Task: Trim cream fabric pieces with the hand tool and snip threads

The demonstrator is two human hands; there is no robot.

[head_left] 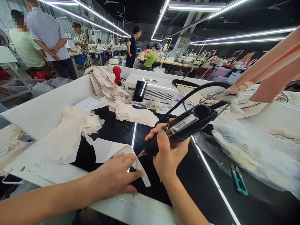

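Note:
My right hand (172, 153) is wrapped around a black corded hand tool (180, 126) with a pointed metal tip. The tip points down and left, close to the edge of a pale fabric piece (105, 150) on the black tabletop (187, 184). A black cable leaves the tool's upper end, where a tied strip of peach cloth (264, 68) reaches up to the right. My left hand (117, 173) lies across the pale piece, fingers spread and pressing it flat. Part of that piece is hidden beneath my fingers.
Stacked pale fabric pieces (136, 114) and a loose pile (70, 134) lie left and behind. A phone (140, 91) leans against a white vented box (161, 89). Teal thread snips (239, 181) and a plastic bag (257, 150) lie right. Several people stand or sit beyond.

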